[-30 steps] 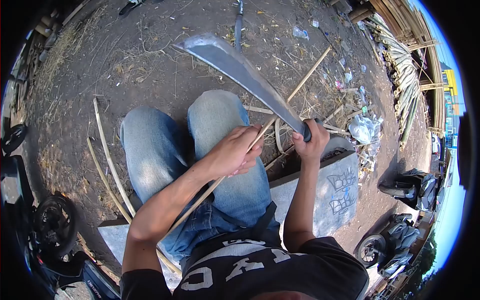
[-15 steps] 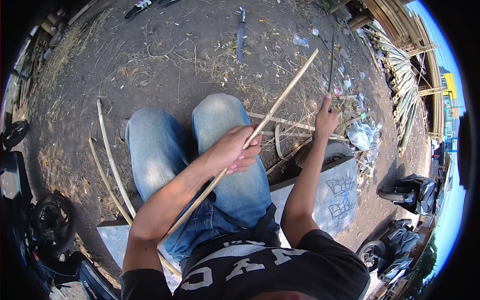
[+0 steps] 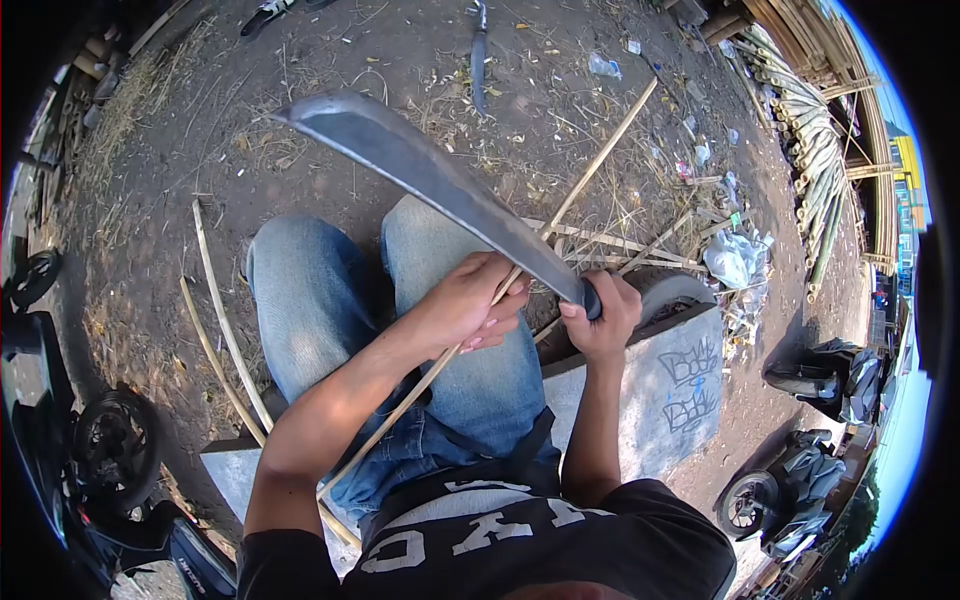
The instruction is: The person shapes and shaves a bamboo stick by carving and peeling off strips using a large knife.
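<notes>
My left hand (image 3: pixel 470 305) is closed around a long, thin bamboo strip (image 3: pixel 608 150), above my right knee. The strip runs from near my lap up and away to the right. In my right hand (image 3: pixel 606 318) I grip the dark handle of a machete (image 3: pixel 430 175). Its broad blade points up and left, crossing over the strip just beyond my left hand. Whether the blade touches the strip I cannot tell.
Two more strips (image 3: pixel 228 320) lean at my left. A second knife (image 3: pixel 479 70) lies on the littered ground ahead. Beside my right leg is a concrete block (image 3: pixel 660 390). Bamboo poles (image 3: pixel 815 190) are piled at right; motorbikes (image 3: pixel 790 490) stand on both sides.
The machete has swung inward from the right, its blade turning from pointing away to lying across the strip. My left hand and the strip have barely moved.
</notes>
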`<move>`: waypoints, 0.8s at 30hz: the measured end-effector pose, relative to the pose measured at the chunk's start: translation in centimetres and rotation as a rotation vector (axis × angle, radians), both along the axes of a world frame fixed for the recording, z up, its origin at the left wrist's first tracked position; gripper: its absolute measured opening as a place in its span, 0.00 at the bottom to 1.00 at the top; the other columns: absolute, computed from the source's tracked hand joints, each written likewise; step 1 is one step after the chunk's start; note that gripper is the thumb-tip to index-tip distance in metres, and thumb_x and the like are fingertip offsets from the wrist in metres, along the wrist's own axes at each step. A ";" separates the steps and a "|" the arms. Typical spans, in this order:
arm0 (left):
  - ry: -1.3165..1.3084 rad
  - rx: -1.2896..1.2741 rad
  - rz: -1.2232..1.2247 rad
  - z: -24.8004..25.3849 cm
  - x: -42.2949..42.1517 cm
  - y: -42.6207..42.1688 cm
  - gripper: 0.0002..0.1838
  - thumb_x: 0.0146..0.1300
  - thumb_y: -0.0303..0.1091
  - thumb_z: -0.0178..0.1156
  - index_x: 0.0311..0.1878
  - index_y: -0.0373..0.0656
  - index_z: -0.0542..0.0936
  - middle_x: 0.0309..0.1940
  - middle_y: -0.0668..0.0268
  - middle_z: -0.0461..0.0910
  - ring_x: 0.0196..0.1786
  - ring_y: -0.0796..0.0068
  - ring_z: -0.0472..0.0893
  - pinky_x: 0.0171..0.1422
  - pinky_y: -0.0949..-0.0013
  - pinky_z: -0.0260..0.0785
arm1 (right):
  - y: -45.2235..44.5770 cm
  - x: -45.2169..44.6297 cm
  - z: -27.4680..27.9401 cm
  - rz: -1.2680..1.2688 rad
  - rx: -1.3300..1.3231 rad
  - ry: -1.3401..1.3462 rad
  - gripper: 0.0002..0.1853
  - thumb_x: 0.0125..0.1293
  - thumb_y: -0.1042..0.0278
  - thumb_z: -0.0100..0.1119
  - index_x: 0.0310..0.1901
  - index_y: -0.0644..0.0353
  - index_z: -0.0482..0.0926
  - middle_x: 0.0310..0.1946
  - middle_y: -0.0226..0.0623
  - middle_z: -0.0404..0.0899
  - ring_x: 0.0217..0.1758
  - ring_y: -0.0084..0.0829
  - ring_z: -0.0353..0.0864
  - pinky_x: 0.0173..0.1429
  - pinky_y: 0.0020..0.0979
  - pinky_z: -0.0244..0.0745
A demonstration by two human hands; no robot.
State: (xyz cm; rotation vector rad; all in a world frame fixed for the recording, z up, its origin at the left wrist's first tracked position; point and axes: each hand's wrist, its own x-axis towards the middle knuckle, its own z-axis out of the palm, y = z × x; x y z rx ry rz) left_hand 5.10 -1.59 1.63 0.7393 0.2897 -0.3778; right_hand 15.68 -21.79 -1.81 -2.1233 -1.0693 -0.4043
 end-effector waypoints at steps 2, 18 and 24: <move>-0.009 0.001 0.006 -0.3 -0.4 0.3 0.22 0.83 0.50 0.36 0.34 0.47 0.67 0.12 0.77 0.57 0.10 0.87 0.56 0.11 0.80 0.49 | 1.5 -0.9 0.5 0.063 -0.080 -0.030 0.37 0.64 0.27 0.57 0.29 0.63 0.77 0.16 0.40 0.69 0.19 0.44 0.74 0.27 0.39 0.66; -0.119 -0.014 0.093 -0.7 -1.9 0.7 0.16 0.79 0.42 0.37 0.34 0.47 0.64 0.14 0.78 0.56 0.11 0.85 0.55 0.11 0.75 0.47 | 1.8 3.1 -0.5 -0.379 -0.036 0.077 0.28 0.75 0.44 0.51 0.35 0.68 0.79 0.21 0.52 0.75 0.27 0.55 0.75 0.35 0.51 0.64; -0.172 0.023 0.058 -1.1 -1.8 0.4 0.22 0.83 0.45 0.34 0.30 0.48 0.64 0.14 0.77 0.56 0.10 0.85 0.55 0.10 0.74 0.48 | -0.3 3.0 -0.7 -0.443 0.067 0.097 0.30 0.79 0.46 0.47 0.32 0.71 0.76 0.16 0.47 0.70 0.22 0.45 0.68 0.35 0.46 0.63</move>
